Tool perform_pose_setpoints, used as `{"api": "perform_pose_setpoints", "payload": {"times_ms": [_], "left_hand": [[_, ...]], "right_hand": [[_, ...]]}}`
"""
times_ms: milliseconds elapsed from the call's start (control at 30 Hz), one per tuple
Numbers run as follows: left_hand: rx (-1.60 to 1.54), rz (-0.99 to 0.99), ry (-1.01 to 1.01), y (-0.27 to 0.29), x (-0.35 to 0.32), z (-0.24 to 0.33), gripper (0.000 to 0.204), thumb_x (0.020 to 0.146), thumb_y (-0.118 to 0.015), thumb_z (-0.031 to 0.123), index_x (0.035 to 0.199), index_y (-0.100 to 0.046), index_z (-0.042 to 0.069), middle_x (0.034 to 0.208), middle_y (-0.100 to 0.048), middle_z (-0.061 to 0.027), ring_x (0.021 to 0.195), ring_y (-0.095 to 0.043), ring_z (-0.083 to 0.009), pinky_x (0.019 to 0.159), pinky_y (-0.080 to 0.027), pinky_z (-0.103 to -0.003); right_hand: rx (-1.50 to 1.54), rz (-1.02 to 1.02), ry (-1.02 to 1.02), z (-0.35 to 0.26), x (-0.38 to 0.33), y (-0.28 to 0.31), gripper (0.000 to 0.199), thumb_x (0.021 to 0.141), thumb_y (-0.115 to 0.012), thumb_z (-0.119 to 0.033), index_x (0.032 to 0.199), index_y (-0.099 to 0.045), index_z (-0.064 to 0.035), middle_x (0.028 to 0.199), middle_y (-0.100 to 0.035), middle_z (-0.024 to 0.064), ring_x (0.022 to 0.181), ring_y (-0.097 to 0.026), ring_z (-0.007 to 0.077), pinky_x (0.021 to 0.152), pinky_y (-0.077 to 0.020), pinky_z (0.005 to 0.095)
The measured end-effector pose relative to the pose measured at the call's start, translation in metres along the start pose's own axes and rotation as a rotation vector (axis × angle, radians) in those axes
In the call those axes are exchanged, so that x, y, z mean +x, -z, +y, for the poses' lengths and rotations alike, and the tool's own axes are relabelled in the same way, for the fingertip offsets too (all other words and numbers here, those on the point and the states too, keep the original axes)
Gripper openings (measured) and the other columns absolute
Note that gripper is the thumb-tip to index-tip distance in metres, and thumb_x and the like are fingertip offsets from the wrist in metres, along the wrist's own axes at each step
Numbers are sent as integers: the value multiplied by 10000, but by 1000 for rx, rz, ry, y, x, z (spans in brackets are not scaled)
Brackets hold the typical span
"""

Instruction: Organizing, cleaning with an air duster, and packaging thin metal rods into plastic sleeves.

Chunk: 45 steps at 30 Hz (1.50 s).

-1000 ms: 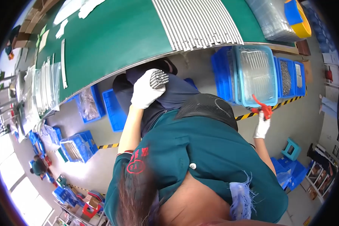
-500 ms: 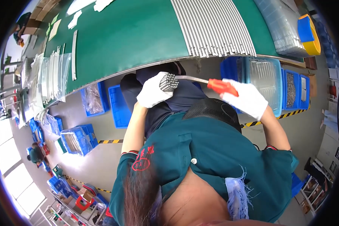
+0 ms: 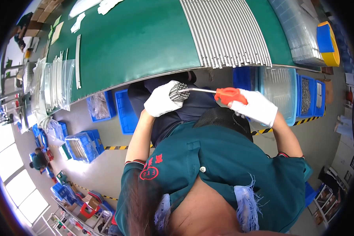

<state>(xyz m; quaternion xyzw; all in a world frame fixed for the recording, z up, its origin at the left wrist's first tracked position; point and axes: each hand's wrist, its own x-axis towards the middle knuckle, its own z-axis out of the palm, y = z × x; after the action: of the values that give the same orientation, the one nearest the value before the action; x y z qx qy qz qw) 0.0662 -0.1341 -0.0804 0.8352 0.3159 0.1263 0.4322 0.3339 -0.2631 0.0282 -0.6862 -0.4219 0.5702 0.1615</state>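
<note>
Left hand: white knit glove (image 3: 161,103), fist wrapped round a bundle of thin metal rods (image 3: 178,92) — the round, shiny rod ends face the camera, packed tight like a brush.
Right hand: gloved too (image 3: 257,107), clenched on the orange, smooth plastic handle of a screwdriver (image 3: 229,94); its slim steel shaft runs left and the tip meets the rod ends.
Where it sits: bundle and tool are held over the lap, just below the table edge, hands near each other.
Clothing: teal work shirt (image 3: 224,165), frayed pale fabric at the collar.
Table: green matte mat (image 3: 145,35) with a curved metal rim.
On the mat: a wide row of long silvery rods (image 3: 228,31) lying side by side — ribbed look, ends lined up at the edge.
Left of table: clear plastic bags (image 3: 61,82), glossy and crinkled.
Floor: blue plastic crates (image 3: 124,112) under the table, and a clear ribbed bin (image 3: 281,92) at right.
</note>
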Motion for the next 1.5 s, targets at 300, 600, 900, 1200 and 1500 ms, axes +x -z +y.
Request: {"api": "perform_pose_setpoints", "payload": {"times_ms": [300, 600, 900, 1200, 1500], "left_hand": [[-29, -7, 60, 0, -2, -1, 336, 678, -710, 137, 973, -577, 47, 780, -611, -70, 677, -577, -162, 683, -493, -289], [-95, -18, 75, -2, -2, -4, 339, 685, -704, 126, 990, -579, 44, 818, -622, -64, 708, -594, -162, 700, -493, -273], [3, 18, 52, -2, 0, 3, 315, 691, -704, 146, 969, -589, 53, 830, -638, -95, 746, -637, -247, 703, -511, -328], [8, 68, -1, -5, -2, 2, 277, 691, -695, 130, 936, -590, 55, 814, -630, -93, 746, -625, -274, 709, -509, -328], [-6, 69, 16, -4, 0, 3, 303, 693, -696, 118, 966, -588, 45, 837, -649, -93, 759, -644, -246, 725, -515, -310]], "right_hand": [[-28, -9, -53, 1, 6, -1, 474, 864, -605, -385, 1249, -570, -111, 750, -611, 28, 639, -553, 109, 620, -465, 264], [-73, -9, -38, -1, 1, -1, 480, 859, -611, -395, 1225, -578, -87, 796, -642, 66, 686, -587, 144, 673, -480, 281], [-36, 5, -14, 12, 4, 2, 477, 867, -603, -395, 1225, -574, -81, 823, -636, 82, 709, -592, 192, 691, -482, 301], [20, 3, -70, 9, 0, 0, 463, 867, -610, -378, 1227, -578, -88, 782, -616, 38, 652, -555, 111, 637, -471, 264], [70, -54, -71, 16, -1, -1, 465, 864, -613, -392, 1210, -584, -82, 765, -611, 31, 635, -548, 98, 617, -468, 260]]}}
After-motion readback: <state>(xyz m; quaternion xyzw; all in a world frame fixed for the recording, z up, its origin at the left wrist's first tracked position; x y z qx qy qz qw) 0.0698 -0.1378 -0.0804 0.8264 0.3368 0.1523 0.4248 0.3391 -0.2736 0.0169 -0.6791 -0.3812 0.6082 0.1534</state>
